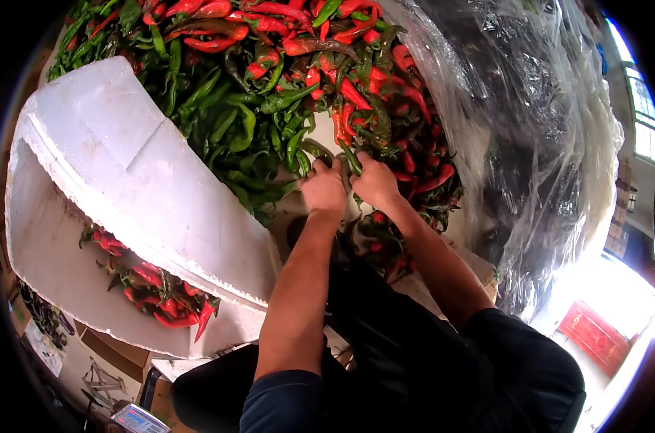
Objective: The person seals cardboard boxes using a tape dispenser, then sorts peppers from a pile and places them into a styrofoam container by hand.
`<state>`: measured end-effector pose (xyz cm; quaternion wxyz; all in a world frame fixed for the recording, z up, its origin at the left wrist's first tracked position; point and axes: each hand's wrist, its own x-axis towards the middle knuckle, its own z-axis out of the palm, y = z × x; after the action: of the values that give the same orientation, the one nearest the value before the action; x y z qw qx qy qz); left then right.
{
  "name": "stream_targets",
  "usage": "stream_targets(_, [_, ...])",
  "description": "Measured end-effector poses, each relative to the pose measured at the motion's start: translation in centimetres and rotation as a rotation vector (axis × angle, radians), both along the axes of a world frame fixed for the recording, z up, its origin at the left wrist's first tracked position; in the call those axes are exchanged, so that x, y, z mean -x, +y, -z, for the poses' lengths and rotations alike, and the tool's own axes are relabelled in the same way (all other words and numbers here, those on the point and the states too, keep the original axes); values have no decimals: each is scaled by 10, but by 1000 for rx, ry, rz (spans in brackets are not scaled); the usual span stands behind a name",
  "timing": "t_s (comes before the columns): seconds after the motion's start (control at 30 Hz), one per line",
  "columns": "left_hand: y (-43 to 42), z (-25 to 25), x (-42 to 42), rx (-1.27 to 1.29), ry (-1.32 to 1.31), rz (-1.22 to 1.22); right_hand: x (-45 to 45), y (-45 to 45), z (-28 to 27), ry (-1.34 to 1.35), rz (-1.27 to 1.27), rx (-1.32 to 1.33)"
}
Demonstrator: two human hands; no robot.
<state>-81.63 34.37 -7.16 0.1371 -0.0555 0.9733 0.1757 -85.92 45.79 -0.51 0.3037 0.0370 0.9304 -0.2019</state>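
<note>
Both hands are side by side at the near edge of a large pile of peppers. My left hand (pixel 324 186) is closed, its fingers curled round a green pepper (pixel 317 151). Close on its right, my right hand (pixel 374 180) is closed on a dark green pepper (pixel 352 160) that points up and away. Green peppers (pixel 233 130) lie to the left of the hands, and red peppers (pixel 353 94) lie beyond them and to the right. The fingertips of both hands are partly hidden.
A white foam box (pixel 125 137) at the left holds red peppers (pixel 172 299). Crumpled clear plastic sheeting (pixel 544 144) covers the right side. A scale display (pixel 140 418) is at the bottom left. A red box (pixel 595 338) stands at the far right.
</note>
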Motion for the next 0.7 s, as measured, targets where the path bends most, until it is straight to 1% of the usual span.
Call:
stream_targets(0.07, [-2,5,-1,-28,-36,3,5,-13,-11,33,14,63])
stream_targets(0.1, [-4,5,2,-43,-53,8,9,-16,-13,51,25,93])
stream_targets(0.13, [-7,3,4,-86,-108,21,13,-15,-14,70,26,181])
stream_targets(0.17, [-8,-2,4,-103,-135,2,18,-14,-13,106,38,189])
stream_targets(0.23, [-11,-17,7,-135,-178,-37,29,-10,-9,187,60,208])
stream_targets(0.27, [-12,-24,4,-169,-217,-82,34,-4,-9,145,59,221])
stream_targets(0.37, [-14,-60,-7,-280,-151,-209,27,13,2,183,119,274])
stream_targets(0.4, [-16,-74,-13,-295,-84,-217,23,19,5,221,131,270])
stream_targets(0.5, [-26,-134,-34,-537,109,-264,4,31,-1,128,339,352])
stream_targets(0.57, [-38,-180,-48,-732,263,-271,-6,28,-40,53,540,657])
stream_targets(0.63, [-57,-225,-64,-717,597,-187,-17,29,-63,9,683,958])
stream_targets(0.7, [-85,-269,-89,-584,701,-214,-21,24,-80,15,671,1059])
